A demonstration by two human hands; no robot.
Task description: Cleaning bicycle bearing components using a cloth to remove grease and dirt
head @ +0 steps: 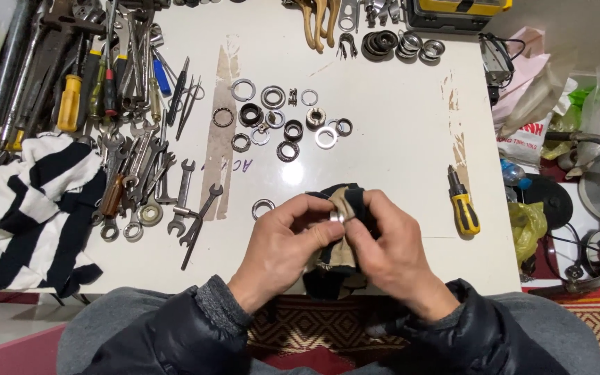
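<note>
Down near the table's (pixel 397 118) front edge, I see both hands working close together above the one bare stretch of white top. To their left lie wrenches (pixel 148 186) and a striped cloth (pixel 32 208); to their right lies a yellow-handled screwdriver (pixel 462 203); beyond them sit scattered metal rings (pixel 279 118). My left hand (pixel 282 244) pinches a small silver ring (pixel 335 217) in nearly closed fingers. My right hand (pixel 387 243) is curled shut around a dark and tan rag (pixel 331 257), pressing it against that shiny ring.
</note>
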